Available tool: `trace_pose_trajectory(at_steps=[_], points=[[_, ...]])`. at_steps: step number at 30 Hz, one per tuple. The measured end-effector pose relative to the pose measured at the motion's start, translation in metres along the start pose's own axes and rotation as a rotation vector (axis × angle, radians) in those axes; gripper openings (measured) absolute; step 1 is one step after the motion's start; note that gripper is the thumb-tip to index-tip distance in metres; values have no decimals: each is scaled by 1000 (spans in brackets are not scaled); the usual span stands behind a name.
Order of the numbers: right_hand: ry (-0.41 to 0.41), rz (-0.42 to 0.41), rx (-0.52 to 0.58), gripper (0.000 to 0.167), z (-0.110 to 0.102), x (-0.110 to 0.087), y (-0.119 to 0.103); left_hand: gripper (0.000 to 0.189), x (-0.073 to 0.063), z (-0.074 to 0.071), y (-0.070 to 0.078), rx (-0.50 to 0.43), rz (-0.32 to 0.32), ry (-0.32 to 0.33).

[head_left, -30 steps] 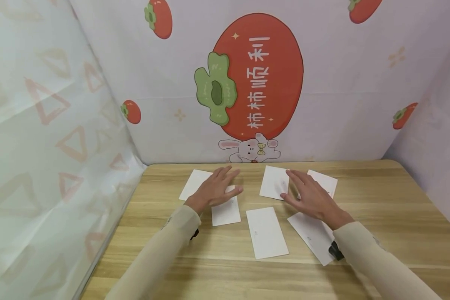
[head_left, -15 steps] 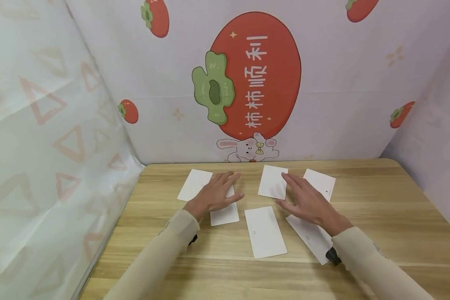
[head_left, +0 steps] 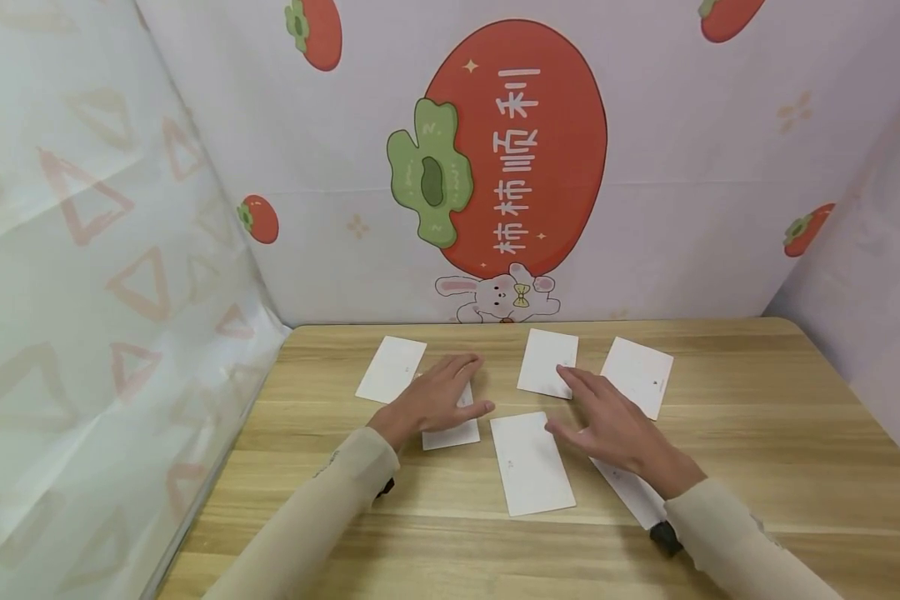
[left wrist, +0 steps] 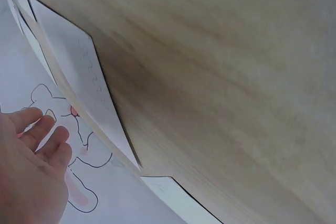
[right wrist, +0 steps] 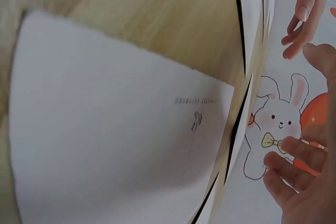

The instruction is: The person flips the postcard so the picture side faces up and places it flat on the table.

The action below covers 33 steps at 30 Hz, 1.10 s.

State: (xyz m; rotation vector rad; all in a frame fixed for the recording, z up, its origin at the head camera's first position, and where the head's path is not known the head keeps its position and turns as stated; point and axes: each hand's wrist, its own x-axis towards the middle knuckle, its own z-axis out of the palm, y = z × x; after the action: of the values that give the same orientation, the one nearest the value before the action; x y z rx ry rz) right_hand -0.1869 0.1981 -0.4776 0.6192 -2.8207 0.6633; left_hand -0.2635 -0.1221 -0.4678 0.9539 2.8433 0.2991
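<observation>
In the head view, my left hand (head_left: 431, 398) hovers with loosely bent fingers over a white card (head_left: 452, 435), hiding much of it. Farther left lies another white card (head_left: 390, 369). My right hand (head_left: 617, 423) hangs over a white card (head_left: 633, 493) at the near right, fingers spread and holding nothing. Its thumb overlaps the edge of the near-middle card (head_left: 532, 467). Its fingertips overlap the back-middle card (head_left: 543, 364), and a further card (head_left: 637, 375) lies behind it. In the right wrist view, a card (right wrist: 105, 124) bears small faint print; the left hand (right wrist: 310, 9) appears beyond.
The cards lie apart on a wooden table (head_left: 345, 533). A white cloth backdrop (head_left: 667, 167) with persimmon and rabbit drawings rises at the table's far edge. A patterned sheet (head_left: 82, 350) hangs along the left side. Dark wrist cameras (head_left: 665, 538) show under the sleeves.
My right hand has drawn slightly back toward me, showing more of the back-right card. My left hand has shifted a little. The cards have stayed in place on the table.
</observation>
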Motion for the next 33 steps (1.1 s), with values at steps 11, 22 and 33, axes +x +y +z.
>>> trace_pose_trajectory(at_steps=[11, 22, 33], points=[[8, -2, 25, 93, 5, -16, -12, 85, -5, 8, 8, 15, 67, -27], [2, -37, -15, 103, 11, -31, -22, 81, -13, 13, 15, -31, 126, -46], [-33, -43, -3, 110, 16, -42, -32, 78, -23, 20, 21, -5, 148, -35]])
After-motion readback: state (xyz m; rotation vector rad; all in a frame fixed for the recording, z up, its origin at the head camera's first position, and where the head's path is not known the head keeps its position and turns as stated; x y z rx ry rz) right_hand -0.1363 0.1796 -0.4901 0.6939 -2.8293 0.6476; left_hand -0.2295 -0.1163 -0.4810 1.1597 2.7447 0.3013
